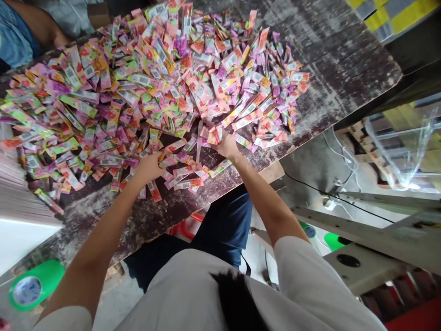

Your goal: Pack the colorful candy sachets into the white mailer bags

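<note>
Item: sachets [144, 87], slim foil-plastic strips, glossy, printed pink, green, orange and purple with barcodes; we count no total, the heap spreading loose over most of the worn dark table [344, 59]. Our left hand [149, 166] lies curled on a few strays at the near edge, grip not discernible. Our right hand [225, 145] pinches a small fanned bunch, apparently gathered lengthwise for neatness. Also: 1 green tape roll [34, 285] below, left.

Glossy plastic sachets [148, 87] cover a worn, rough wooden table [330, 55] with flaking paint. Beside it hangs a clear, shiny plastic bag [403, 147]; shirt [186, 294] is matt cloth.
</note>
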Available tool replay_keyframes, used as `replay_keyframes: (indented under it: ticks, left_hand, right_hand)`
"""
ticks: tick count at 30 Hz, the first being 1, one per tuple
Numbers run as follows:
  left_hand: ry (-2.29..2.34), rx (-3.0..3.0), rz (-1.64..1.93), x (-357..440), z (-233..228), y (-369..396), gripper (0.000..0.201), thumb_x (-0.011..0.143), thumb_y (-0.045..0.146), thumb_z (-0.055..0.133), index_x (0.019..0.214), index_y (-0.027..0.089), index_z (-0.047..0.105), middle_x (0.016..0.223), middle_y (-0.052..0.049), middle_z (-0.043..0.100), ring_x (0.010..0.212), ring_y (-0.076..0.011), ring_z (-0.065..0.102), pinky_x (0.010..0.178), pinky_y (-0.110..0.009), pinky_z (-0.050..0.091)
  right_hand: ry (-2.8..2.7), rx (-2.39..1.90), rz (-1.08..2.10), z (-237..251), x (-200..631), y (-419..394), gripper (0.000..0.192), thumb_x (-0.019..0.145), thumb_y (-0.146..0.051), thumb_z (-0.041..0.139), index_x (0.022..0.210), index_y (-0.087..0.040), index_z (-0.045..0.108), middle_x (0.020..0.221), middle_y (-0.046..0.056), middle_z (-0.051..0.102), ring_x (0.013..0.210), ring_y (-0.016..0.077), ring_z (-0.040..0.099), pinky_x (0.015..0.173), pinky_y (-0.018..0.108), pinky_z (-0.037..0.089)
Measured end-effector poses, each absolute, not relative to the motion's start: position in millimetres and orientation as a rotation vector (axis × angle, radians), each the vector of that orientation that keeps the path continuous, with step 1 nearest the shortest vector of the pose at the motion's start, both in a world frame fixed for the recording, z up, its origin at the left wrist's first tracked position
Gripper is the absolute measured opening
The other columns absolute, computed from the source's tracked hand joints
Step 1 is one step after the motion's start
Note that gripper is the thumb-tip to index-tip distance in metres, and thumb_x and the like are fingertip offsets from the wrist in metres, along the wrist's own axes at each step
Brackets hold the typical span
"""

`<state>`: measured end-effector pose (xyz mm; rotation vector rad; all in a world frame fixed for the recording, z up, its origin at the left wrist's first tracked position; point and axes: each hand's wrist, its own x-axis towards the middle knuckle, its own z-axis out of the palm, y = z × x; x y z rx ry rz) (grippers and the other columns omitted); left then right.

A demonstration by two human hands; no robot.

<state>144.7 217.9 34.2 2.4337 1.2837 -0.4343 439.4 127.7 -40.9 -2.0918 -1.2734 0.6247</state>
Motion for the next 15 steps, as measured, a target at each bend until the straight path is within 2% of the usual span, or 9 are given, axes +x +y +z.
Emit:
replay_keyframes:
  ticks: [3, 6, 9, 12, 15]
  left_hand:
    - [1.377, 2.394, -0.208, 179, 32, 213, 0.035, 0.081, 0.031, 0.063, 0.113, 0.018, 0.062, 0.103, -0.014, 0.072, 0.100, -0.0328, 0.068, 0.080, -0.037, 0.049]
    - [1.444, 2.352, -0.096, 226, 21, 207, 0.035, 0.081, 0.022, 0.064, 0.115, 0.014, 0.061, 0.110, -0.020, 0.071, 0.108, -0.0347, 0.066, 0.087, -0.040, 0.049]
    - [1.535, 2.169, -0.002, 251, 9, 207, 0.035, 0.074, 0.011, 0.068, 0.109, 0.012, 0.062, 0.110, -0.024, 0.070, 0.112, -0.0377, 0.064, 0.093, -0.046, 0.047]
    - [1.519, 1.697, 0.283, 239, 7, 215, 0.031, 0.061, 0.004, 0.073, 0.089, 0.015, 0.064, 0.095, -0.015, 0.072, 0.109, -0.0345, 0.065, 0.094, -0.045, 0.047]
    - [1.455, 1.308, 0.415, 200, 21, 224, 0.026, 0.058, 0.010, 0.076, 0.077, 0.017, 0.060, 0.073, -0.005, 0.067, 0.081, -0.0242, 0.067, 0.078, -0.038, 0.053]
  right_hand:
    - [-1.147, -2.023, 0.660, -41, 444, 123, 0.053, 0.071, -0.033, 0.075, 0.117, -0.010, 0.059, 0.113, 0.015, 0.071, 0.102, 0.0297, 0.066, 0.095, 0.041, 0.052]
    - [-1.129, -2.041, 0.668, -38, 445, 127, 0.061, 0.065, -0.033, 0.079, 0.118, -0.010, 0.059, 0.114, 0.016, 0.070, 0.105, 0.0308, 0.066, 0.098, 0.042, 0.050]
    - [-1.055, -2.037, 0.716, -34, 439, 128, 0.060, 0.062, -0.031, 0.080, 0.115, -0.012, 0.061, 0.112, 0.015, 0.071, 0.105, 0.0302, 0.066, 0.099, 0.043, 0.050]
    - [-0.832, -1.832, 0.768, -26, 436, 118, 0.055, 0.063, -0.039, 0.079, 0.110, -0.014, 0.063, 0.107, 0.011, 0.071, 0.102, 0.0264, 0.066, 0.099, 0.043, 0.051]
    - [-0.685, -1.668, 0.779, -12, 449, 95, 0.050, 0.068, -0.050, 0.075, 0.102, -0.016, 0.064, 0.098, 0.010, 0.071, 0.090, 0.0223, 0.067, 0.090, 0.042, 0.055]
